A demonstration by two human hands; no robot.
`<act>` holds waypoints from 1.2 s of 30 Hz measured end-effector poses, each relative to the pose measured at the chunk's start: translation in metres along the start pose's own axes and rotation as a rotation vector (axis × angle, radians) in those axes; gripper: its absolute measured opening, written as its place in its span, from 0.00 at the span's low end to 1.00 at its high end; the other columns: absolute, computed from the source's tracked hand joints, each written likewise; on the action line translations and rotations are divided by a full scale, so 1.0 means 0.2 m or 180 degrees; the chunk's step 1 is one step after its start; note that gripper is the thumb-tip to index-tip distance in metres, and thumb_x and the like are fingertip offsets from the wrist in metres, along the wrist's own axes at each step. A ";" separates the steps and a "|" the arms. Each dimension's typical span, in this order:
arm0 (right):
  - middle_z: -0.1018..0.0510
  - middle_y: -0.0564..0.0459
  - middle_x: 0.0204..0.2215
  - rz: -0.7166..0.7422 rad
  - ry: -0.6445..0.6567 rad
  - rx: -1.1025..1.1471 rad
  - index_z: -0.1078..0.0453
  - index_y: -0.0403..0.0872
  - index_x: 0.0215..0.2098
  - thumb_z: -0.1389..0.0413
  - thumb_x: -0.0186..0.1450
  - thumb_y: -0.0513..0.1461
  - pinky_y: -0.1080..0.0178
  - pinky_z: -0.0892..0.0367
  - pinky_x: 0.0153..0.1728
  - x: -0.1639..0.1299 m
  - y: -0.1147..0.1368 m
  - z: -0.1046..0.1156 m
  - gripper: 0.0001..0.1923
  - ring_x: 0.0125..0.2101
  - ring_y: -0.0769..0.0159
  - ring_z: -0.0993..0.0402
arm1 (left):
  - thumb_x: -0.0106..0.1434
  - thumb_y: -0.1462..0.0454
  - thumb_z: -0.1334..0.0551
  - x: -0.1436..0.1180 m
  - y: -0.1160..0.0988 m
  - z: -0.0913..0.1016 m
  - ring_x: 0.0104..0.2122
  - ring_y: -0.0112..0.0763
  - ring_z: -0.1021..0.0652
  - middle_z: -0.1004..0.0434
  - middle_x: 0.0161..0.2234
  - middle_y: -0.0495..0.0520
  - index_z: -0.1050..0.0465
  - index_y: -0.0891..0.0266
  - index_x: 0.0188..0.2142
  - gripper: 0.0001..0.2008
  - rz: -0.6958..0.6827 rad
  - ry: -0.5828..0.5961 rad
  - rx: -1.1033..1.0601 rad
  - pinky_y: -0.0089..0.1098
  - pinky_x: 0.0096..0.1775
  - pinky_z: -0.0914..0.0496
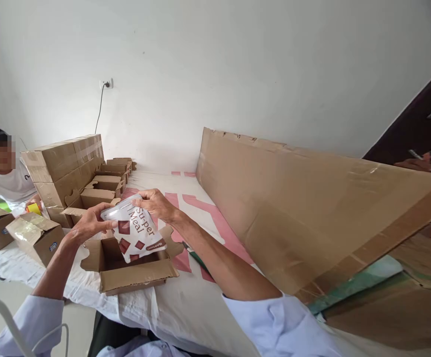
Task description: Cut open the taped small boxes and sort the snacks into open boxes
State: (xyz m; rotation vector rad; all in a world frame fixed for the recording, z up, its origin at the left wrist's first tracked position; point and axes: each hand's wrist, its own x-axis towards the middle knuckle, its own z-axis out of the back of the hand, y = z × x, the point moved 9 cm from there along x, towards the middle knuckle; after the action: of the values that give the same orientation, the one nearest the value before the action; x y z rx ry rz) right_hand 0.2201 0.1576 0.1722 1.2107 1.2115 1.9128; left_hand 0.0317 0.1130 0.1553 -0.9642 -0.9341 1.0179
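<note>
Pouch (pixel 138 232) tilts over the box (pixel 139 280), left hand (pixel 89 225) and right hand (pixel 156 204) both pinching it; if lowered aslant (as it hangs), it could snag a flap (pixel 90 256).

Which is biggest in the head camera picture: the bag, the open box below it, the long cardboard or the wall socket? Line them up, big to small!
1. Long cardboard
2. Open box
3. Bag
4. Wall socket

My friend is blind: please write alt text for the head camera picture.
A left hand and right hand hold a white "Su-per Meal" pouch over an open cardboard box on a covered table. Stacked boxes and another person are at left.
</note>
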 end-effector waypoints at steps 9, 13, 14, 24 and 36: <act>0.17 0.48 0.45 -0.0078 -0.0086 0.0653 0.23 0.48 0.46 0.39 0.66 0.64 0.60 0.23 0.40 -0.10 -0.09 -0.01 0.29 0.42 0.60 0.21 | 0.43 0.50 0.18 -0.07 0.19 0.18 0.31 0.36 0.16 0.13 0.36 0.55 0.18 0.65 0.44 0.32 -0.0049 -0.1517 -0.0958 0.33 0.32 0.20; 0.18 0.46 0.54 -0.0452 0.0119 0.1132 0.25 0.52 0.56 0.33 0.61 0.62 0.58 0.18 0.37 -0.25 -0.32 -0.17 0.33 0.47 0.55 0.19 | 0.45 0.49 0.18 -0.12 0.26 0.13 0.33 0.36 0.15 0.12 0.41 0.59 0.18 0.65 0.44 0.32 0.0014 -0.1776 -0.1158 0.33 0.34 0.19; 0.17 0.47 0.51 -0.0492 0.0062 0.1149 0.25 0.51 0.54 0.33 0.61 0.62 0.59 0.19 0.35 -0.27 -0.36 -0.20 0.33 0.45 0.56 0.19 | 0.45 0.48 0.18 -0.13 0.27 0.11 0.33 0.36 0.15 0.12 0.42 0.59 0.18 0.64 0.44 0.32 0.0030 -0.1716 -0.1175 0.34 0.35 0.19; 0.16 0.50 0.40 -0.0505 -0.0611 0.0843 0.23 0.48 0.44 0.34 0.61 0.57 0.62 0.25 0.29 -0.23 -0.49 -0.07 0.23 0.34 0.61 0.22 | 0.45 0.40 0.21 -0.10 0.35 0.04 0.35 0.41 0.15 0.12 0.39 0.62 0.15 0.66 0.40 0.34 0.0390 -0.0689 -0.0514 0.32 0.34 0.24; 0.18 0.53 0.36 -0.0533 -0.0731 0.0850 0.24 0.49 0.43 0.36 0.64 0.55 0.66 0.25 0.28 -0.24 -0.57 -0.05 0.20 0.35 0.63 0.23 | 0.42 0.40 0.21 -0.07 0.37 0.01 0.30 0.37 0.18 0.14 0.32 0.58 0.15 0.65 0.35 0.32 0.0455 -0.0785 -0.0434 0.32 0.32 0.26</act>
State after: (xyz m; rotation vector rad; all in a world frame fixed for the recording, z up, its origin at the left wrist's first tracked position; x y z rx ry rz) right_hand 0.2314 0.1636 0.0486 1.3741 1.4238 1.4806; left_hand 0.0074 0.1179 0.0837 -1.0459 -1.1634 1.2262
